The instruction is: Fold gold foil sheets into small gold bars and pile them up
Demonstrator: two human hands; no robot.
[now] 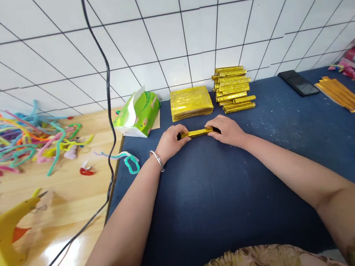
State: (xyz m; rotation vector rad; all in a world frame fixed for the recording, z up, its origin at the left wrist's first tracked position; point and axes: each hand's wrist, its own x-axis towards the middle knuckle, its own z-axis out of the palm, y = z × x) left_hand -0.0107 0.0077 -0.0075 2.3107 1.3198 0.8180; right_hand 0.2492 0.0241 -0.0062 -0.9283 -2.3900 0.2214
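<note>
Left grip [172, 142] and right grip [228, 130] each pinch one end of a gold strip [199, 133] (a gold stack [191, 100] lies just behind)

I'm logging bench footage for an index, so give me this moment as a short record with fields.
Left hand: grips one end of a gold strip
Right hand: grips the strip's other end
Beyond the hands: green tissue pack, gold sheet stack, pile of narrow gold pieces
Right side: black phone, flat gold strips
Left side: yellow glue gun, colourful pipe cleaners
Surface under hands: dark blue
</note>
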